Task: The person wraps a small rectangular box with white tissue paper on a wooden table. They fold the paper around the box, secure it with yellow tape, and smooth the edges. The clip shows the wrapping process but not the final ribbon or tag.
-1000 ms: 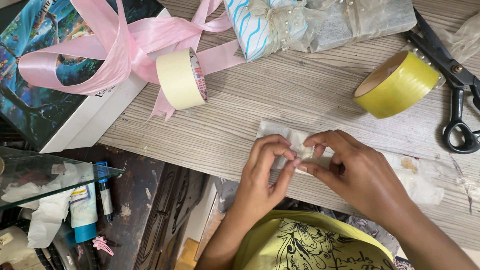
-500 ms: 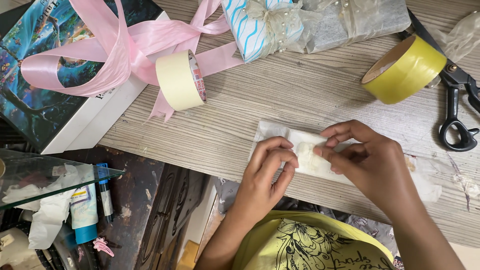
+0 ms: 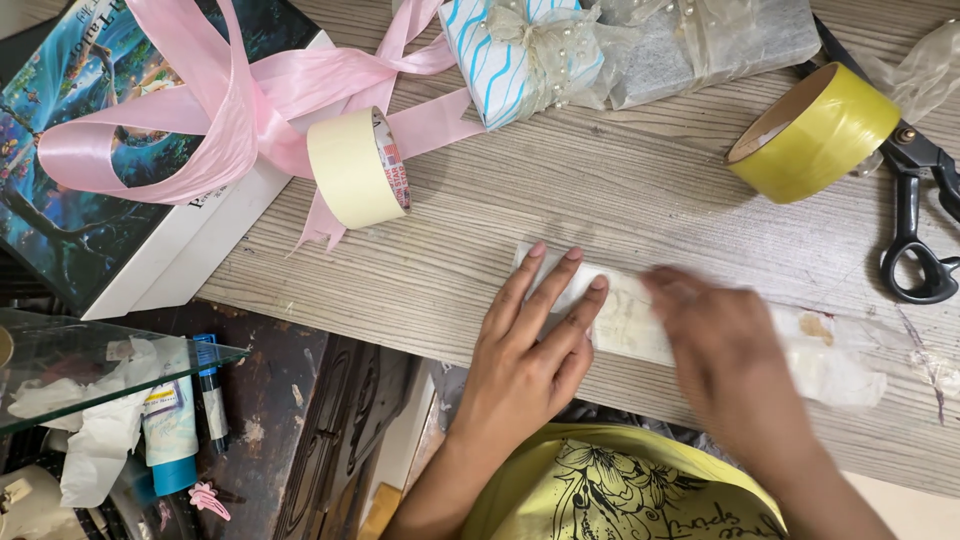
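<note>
My left hand (image 3: 530,345) presses flat, fingers spread, no grip, on thin white paper strip (image 3: 625,320) lying on grey wooden worktop (image 3: 620,190); right hand (image 3: 730,360) blurred over it, grip unclear.

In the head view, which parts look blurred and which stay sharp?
Head view: the right hand is smeared by motion blur; the left hand, flat on the white strip, is sharp, as are the yellow tape roll and scissors; lighting is even.
</note>
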